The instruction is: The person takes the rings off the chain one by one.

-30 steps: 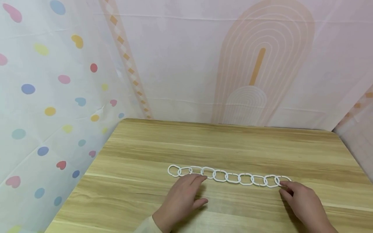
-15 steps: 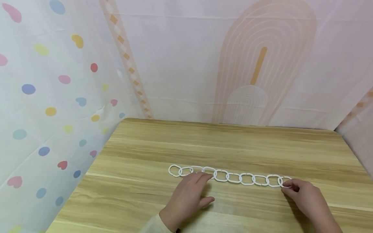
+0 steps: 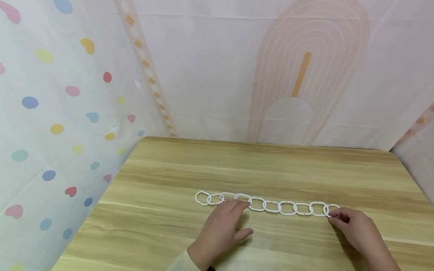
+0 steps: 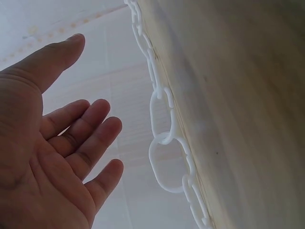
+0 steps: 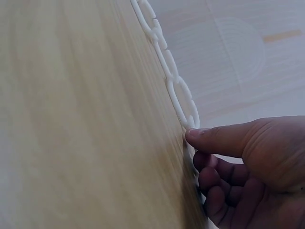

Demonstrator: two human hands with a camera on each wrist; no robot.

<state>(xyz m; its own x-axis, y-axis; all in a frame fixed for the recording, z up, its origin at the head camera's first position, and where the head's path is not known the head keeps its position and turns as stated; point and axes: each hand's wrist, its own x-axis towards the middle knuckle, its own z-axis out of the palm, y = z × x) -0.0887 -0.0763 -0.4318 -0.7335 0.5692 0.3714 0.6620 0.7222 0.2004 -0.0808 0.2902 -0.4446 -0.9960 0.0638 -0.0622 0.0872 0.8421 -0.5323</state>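
A chain of several white plastic links (image 3: 295,208) lies stretched from left to right on the wooden table. My left hand (image 3: 222,227) is held over its left part, fingers loosely extended and thumb apart, hiding parts of some links. In the left wrist view that hand (image 4: 57,157) holds nothing, and the chain (image 4: 165,137) runs past beyond the fingertips. At the chain's right end, my right hand (image 3: 357,227) pinches the last link between thumb and fingers. The right wrist view shows the thumb (image 5: 224,138) against that end, with most of the end link hidden.
The wood-grain table (image 3: 271,169) extends behind and in front of the chain. A pale curtain with arch patterns (image 3: 217,75) hangs at its back edge, and a dotted curtain (image 3: 81,131) lines the left side. A dark item (image 3: 211,268) shows at the left wrist.
My right hand has gone from touching the last link to pinching it, and the chain's right part has straightened slightly. The left hand has shifted a little to the right over the chain.
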